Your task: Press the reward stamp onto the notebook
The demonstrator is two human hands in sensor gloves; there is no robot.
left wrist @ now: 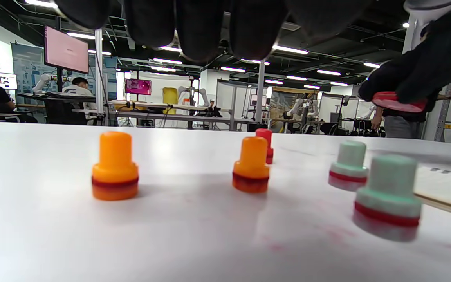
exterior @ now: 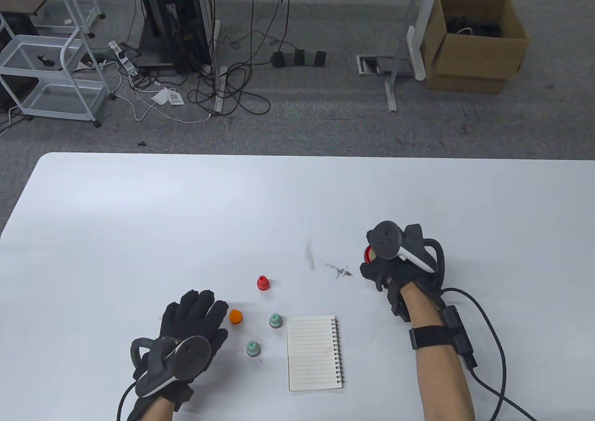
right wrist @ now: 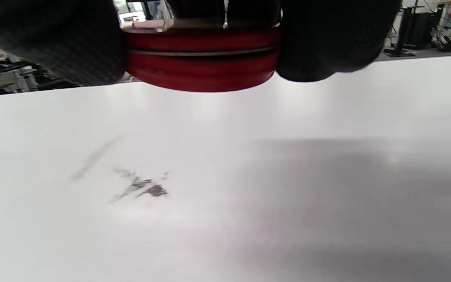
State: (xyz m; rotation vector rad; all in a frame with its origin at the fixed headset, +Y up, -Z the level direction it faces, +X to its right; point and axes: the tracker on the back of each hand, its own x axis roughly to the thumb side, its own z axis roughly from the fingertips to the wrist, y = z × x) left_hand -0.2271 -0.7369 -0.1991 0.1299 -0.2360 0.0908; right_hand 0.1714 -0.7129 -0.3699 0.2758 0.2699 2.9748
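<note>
Table view: the left hand (exterior: 186, 332) rests flat, fingers straight, beside the small plastic stamps. The spiral-bound lined notebook (exterior: 314, 353) lies unstamped. The right hand's fingers clasp a round red ink pad (exterior: 369, 253) (held above the tabletop); set it down gently.

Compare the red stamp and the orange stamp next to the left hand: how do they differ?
Colour: the red stamp is red, while the orange stamp is orange.
Position: the red stamp stands farther up the table, apart from the left hand; the orange stamp stands right beside that hand's fingertips.
Shared: both are small knob-shaped stamps, both stand upright on the table, and neither is held.
</note>
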